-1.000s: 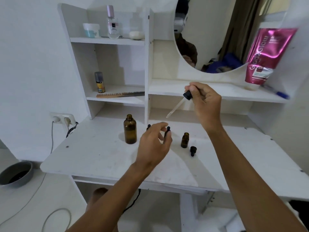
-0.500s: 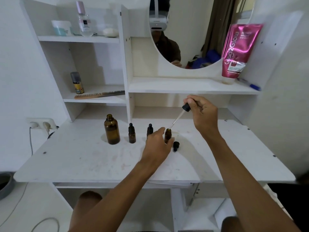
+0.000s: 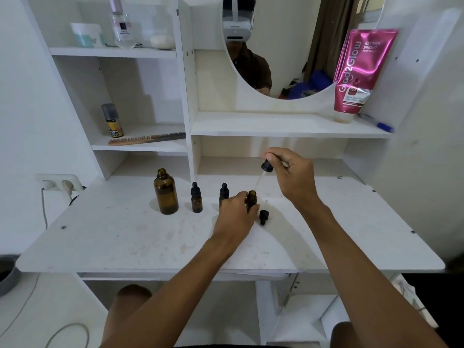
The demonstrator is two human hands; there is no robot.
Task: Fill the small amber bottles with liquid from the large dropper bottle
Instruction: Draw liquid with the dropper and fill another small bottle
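1. Left hand (image 3: 234, 217) pinches the open small bottle (image 3: 251, 200) at its body, fingers wrapped from 9 o'clock; probably to stop it tipping while the pipette goes in.
2. Large amber bottle (image 3: 165, 192) stands uncapped at the table's 10 o'clock, well clear of the hands; its dropper is out, which explains the open neck.
3. Two small capped bottles follow: one (image 3: 196, 200) free-standing, one (image 3: 223, 193) just behind the left knuckles. Can't tell whether either is filled.
4. Small bottle's cap (image 3: 263, 217) lies on the table (image 3: 100, 242) at 4 o'clock of the held bottle, close for recapping.
5. Right hand (image 3: 292, 175) nips the dropper (image 3: 266, 167) bulb between thumb and fingertips, glass tube slanting toward 7 o'clock, tip just above the open neck. Angled so the hand doesn't block the view, I'd guess.
6. Step: dispensing into the third bottle. Risk: drip outside the narrow neck.
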